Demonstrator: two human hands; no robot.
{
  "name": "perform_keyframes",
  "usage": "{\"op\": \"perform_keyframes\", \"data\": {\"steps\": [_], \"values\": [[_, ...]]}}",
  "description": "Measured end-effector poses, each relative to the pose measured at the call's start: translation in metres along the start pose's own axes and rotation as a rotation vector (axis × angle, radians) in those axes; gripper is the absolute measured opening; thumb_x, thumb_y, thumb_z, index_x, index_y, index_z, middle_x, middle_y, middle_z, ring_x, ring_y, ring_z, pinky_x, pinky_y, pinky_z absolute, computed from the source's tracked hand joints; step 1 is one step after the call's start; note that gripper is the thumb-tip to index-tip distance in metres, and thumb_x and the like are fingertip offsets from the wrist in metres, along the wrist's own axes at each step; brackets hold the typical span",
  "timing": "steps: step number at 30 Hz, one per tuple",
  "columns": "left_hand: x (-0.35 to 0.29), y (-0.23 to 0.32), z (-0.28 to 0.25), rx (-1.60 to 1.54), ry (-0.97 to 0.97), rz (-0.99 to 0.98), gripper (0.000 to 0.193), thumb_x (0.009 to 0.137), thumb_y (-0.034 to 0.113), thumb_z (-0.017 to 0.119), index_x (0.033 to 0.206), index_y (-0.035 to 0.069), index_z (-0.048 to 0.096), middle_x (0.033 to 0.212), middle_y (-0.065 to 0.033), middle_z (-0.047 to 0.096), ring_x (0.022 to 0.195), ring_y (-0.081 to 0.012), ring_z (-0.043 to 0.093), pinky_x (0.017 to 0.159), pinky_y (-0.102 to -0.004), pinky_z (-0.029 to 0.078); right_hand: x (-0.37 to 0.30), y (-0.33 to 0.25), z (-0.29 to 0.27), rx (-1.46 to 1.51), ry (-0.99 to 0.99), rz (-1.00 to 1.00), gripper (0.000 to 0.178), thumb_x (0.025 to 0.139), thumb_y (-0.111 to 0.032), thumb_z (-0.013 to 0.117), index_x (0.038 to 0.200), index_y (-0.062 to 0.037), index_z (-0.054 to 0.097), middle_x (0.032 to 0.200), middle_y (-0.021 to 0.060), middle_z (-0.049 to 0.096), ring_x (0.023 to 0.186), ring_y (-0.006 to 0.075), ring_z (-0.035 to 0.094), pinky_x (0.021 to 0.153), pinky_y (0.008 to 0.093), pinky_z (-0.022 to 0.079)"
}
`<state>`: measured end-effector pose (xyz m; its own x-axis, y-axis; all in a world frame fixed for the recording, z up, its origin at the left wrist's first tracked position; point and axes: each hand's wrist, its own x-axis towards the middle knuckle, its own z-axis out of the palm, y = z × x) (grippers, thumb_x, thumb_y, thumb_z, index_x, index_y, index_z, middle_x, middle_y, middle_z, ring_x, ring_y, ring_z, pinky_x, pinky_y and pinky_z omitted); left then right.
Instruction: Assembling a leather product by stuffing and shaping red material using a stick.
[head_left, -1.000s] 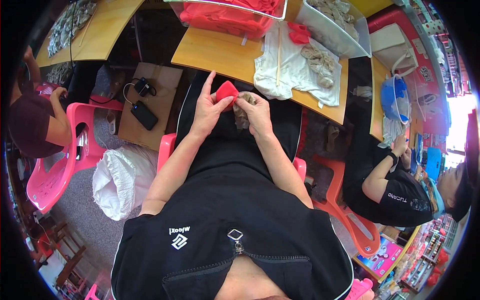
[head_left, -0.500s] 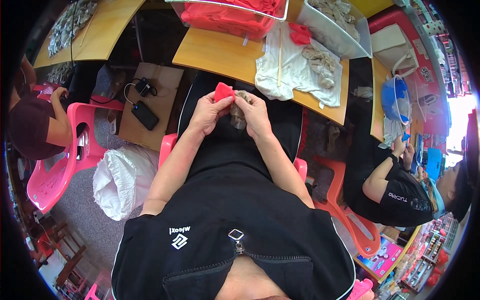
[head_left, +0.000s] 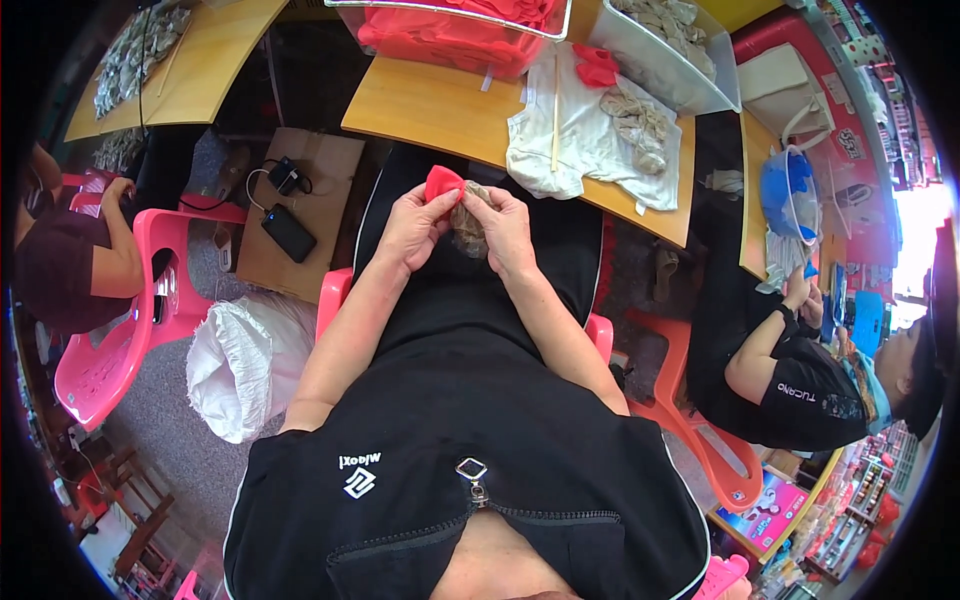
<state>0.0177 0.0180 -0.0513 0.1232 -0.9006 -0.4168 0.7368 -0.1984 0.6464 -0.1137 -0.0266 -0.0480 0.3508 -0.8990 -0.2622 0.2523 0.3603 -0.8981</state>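
Over my lap my two hands are close together, with fingers pinched. My left hand [head_left: 412, 228] grips a small red cloth piece [head_left: 441, 181], which stands up above the thumb. My right hand [head_left: 508, 232] pinches a crumpled, sheer brown cloth [head_left: 469, 237] that hangs down between the hands. The two pieces meet at the fingertips; whether they are joined is too small to tell. On the table ahead, another red piece [head_left: 596, 66] and a bunch of brown cloth [head_left: 637, 126] lie on a white shirt-shaped cloth [head_left: 545, 130].
A basket [head_left: 450, 48] of red pieces and a clear bin [head_left: 730, 92] of brown cloth stand on the table [head_left: 420, 105]. A thin stick [head_left: 556, 115] lies on the white cloth. A white sack [head_left: 240, 360] is at my left. Co-workers sit on both sides.
Both hands have shifted slightly left. The brown cloth now hangs fuller and more spread out between them, and the red piece has tilted a little leftward.
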Motion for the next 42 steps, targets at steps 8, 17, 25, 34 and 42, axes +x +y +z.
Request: {"op": "perform_keyframes", "data": {"steps": [8,17,25,34,42], "values": [[0.000,-0.006,0.000,-0.022,-0.064,-0.083,0.021,0.084,0.009,0.067,0.103,0.005,0.060,0.096,-0.0041,0.064,0.085,-0.0133,0.062,0.076,-0.0280,0.051,0.005,0.011,-0.003,-0.342,0.132,-0.131,0.019,0.078,-0.011,0.070,0.092,0.0006,0.065,0.082,0.0044,0.063,0.072,0.0093,0.058,0.066,0.0242,0.048],[0.006,-0.006,-0.013,-0.151,0.027,-0.136,0.023,0.083,0.010,0.069,0.103,0.008,0.060,0.098,-0.0015,0.065,0.090,-0.0122,0.061,0.078,-0.0275,0.048,-0.001,0.006,0.003,-0.311,0.077,-0.100,0.019,0.081,-0.013,0.068,0.094,0.0009,0.065,0.082,0.0045,0.063,0.074,0.0098,0.058,0.067,0.0246,0.048],[0.003,0.003,-0.009,-0.076,-0.061,-0.125,0.027,0.085,0.010,0.065,0.111,0.003,0.059,0.108,-0.0059,0.064,0.096,-0.0124,0.060,0.082,-0.0258,0.048,-0.002,0.004,-0.005,-0.301,-0.061,-0.067,0.023,0.087,-0.015,0.063,0.101,0.0028,0.066,0.105,0.0066,0.057,0.093,0.0115,0.056,0.080,0.0237,0.044],[0.003,0.001,-0.009,-0.031,-0.122,-0.105,0.025,0.087,0.012,0.064,0.110,0.003,0.059,0.105,-0.0056,0.064,0.093,-0.0127,0.060,0.082,-0.0270,0.049,-0.005,0.008,-0.001,-0.204,-0.092,-0.010,0.022,0.092,-0.015,0.057,0.106,0.0003,0.065,0.111,0.0038,0.054,0.102,0.0105,0.051,0.086,0.0225,0.041],[0.001,-0.002,-0.003,-0.109,-0.116,-0.110,0.023,0.091,0.017,0.059,0.110,0.004,0.059,0.101,-0.0043,0.065,0.091,-0.0130,0.061,0.082,-0.0287,0.049,0.002,0.010,-0.005,-0.232,0.096,-0.198,0.014,0.082,-0.005,0.067,0.096,-0.0004,0.066,0.082,0.0012,0.064,0.072,0.0065,0.057,0.066,0.0201,0.047]]}}
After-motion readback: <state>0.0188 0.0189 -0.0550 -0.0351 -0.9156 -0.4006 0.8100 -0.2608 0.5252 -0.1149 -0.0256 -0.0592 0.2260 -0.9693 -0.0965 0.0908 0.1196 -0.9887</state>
